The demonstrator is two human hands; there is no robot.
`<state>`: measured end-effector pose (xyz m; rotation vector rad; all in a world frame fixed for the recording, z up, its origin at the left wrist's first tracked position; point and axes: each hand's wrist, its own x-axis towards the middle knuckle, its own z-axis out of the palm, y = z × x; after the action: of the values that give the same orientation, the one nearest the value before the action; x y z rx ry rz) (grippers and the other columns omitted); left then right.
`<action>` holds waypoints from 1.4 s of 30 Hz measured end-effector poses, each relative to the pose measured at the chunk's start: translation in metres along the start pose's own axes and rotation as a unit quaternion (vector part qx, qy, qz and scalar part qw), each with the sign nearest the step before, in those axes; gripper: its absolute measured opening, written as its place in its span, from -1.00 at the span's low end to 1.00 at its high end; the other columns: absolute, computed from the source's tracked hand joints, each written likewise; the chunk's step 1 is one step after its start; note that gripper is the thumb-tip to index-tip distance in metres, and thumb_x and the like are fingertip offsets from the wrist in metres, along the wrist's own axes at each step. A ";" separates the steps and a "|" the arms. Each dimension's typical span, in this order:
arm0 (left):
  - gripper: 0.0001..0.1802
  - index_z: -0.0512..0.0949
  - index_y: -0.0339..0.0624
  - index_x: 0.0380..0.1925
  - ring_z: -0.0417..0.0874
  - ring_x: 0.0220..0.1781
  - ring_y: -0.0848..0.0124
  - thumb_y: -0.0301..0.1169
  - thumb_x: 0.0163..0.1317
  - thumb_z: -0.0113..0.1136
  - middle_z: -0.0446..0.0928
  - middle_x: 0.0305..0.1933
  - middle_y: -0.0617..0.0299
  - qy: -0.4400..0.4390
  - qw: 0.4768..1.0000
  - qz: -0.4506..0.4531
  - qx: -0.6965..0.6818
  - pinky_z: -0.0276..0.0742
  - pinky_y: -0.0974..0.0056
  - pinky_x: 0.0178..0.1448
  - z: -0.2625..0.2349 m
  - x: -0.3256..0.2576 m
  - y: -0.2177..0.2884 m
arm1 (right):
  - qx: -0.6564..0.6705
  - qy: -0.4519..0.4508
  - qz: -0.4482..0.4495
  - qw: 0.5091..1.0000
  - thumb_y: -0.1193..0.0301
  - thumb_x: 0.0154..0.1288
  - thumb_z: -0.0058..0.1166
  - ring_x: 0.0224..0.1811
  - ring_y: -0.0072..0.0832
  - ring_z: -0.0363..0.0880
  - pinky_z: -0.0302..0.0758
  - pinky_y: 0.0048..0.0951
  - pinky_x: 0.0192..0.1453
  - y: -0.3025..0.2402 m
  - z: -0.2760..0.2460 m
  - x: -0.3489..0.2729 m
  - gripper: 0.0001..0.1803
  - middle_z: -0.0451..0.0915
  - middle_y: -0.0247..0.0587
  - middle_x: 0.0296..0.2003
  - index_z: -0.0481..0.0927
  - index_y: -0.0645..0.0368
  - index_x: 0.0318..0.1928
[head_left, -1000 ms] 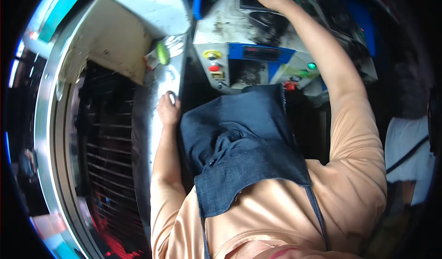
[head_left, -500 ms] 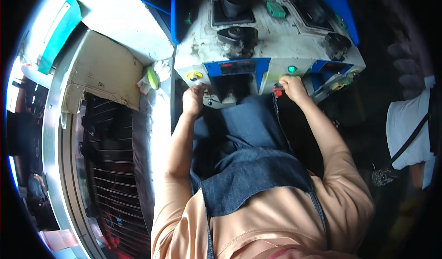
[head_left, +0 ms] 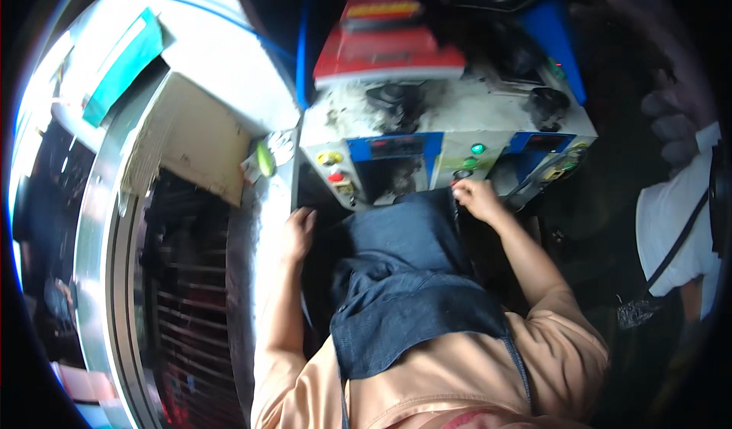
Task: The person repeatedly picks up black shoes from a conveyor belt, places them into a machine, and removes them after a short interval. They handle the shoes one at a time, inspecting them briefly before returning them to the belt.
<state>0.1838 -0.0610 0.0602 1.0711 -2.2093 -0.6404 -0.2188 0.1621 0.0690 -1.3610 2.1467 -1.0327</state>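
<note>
A white and blue machine (head_left: 473,113) with two stations stands before me, its top smudged dark. My left hand (head_left: 300,229) is curled closed with nothing visible in it, apart from the machine's front left corner. Nearest to it on the left panel are a red button (head_left: 335,177) and a yellow-ringed button (head_left: 329,158). My right hand (head_left: 474,198) has its fingers curled just below a black round knob (head_left: 462,175) on the middle panel; whether they touch it is hard to tell. Over the left station sits a red block (head_left: 389,52) with a yellow stripe, slightly blurred.
A cardboard sheet (head_left: 202,139) and a dark wire rack (head_left: 191,299) are at the left, beside a metal frame. A small green object (head_left: 264,158) lies on the white ledge. At the right is another person's white garment (head_left: 671,231) with a dark strap.
Both hands have drawn back from the machine's front panels, uncovering the left panel's red button. The red block now appears over the left station, where a dark opening showed before.
</note>
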 end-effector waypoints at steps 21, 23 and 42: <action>-0.72 0.61 -0.30 -0.27 0.62 -0.21 0.00 -0.28 0.21 0.14 0.59 -0.26 -0.08 0.095 0.933 -0.316 0.146 0.52 -0.05 -0.08 -0.051 -0.109 -0.059 | -0.043 0.130 -0.319 0.938 0.22 0.22 0.19 -0.36 -0.14 0.59 0.53 -0.14 -0.26 -0.061 0.083 -0.018 -0.78 0.57 -0.17 -0.47 0.61 0.07 -0.45; -0.77 0.56 -0.31 -0.39 0.61 -0.24 -0.07 -0.32 0.18 0.09 0.57 -0.32 -0.14 0.193 0.925 -0.248 0.214 0.48 -0.09 -0.12 -0.050 -0.108 -0.046 | -0.125 0.060 -0.255 0.957 0.22 0.26 0.19 -0.39 -0.09 0.57 0.50 -0.13 -0.29 -0.064 0.081 -0.020 -0.75 0.56 -0.09 -0.47 0.60 0.12 -0.45; -0.76 0.57 -0.19 -0.46 0.55 -0.14 0.05 -0.24 0.24 0.16 0.53 -0.32 0.04 0.183 0.948 -0.180 0.191 0.45 -0.01 -0.03 -0.054 -0.111 -0.063 | -0.081 -0.003 -0.301 0.950 0.41 0.48 -0.04 -0.41 -0.26 0.51 0.39 -0.30 -0.34 -0.066 0.093 -0.015 -0.77 0.58 -0.13 -0.38 0.64 0.28 -0.23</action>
<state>0.3099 -0.0149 0.0247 1.6669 -1.8639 -0.1313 -0.1102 0.1237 0.0578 -2.1760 1.8732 -1.0621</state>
